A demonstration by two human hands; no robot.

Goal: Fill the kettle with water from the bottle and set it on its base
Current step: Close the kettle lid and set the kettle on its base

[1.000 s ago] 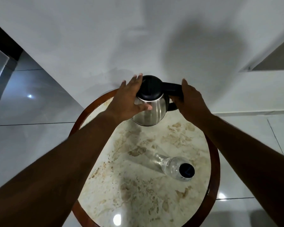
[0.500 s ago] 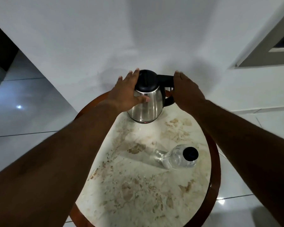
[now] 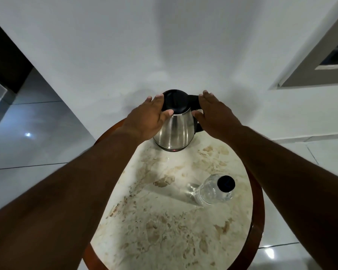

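A steel kettle (image 3: pixel 175 131) with a black lid stands upright at the far edge of the round table, close to the wall. A small red light (image 3: pixel 173 151) glows at its dark bottom rim. My left hand (image 3: pixel 148 119) cups the kettle's left side, thumb on the steel just under the lid. My right hand (image 3: pixel 213 114) lies over the black handle and hides most of it. A clear plastic bottle (image 3: pixel 209 193) with a dark cap stands on the near right of the table, apart from both hands.
The table has a beige marble top (image 3: pixel 164 221) and a brown wooden rim (image 3: pixel 259 201). A white wall rises right behind the kettle. Glossy floor tiles (image 3: pixel 27 149) lie to the left and right of the table.
Both hands stay on the kettle, which still stands at the table's far edge. My head has tilted, so kettle and bottle sit differently in view. The bottle has not moved.
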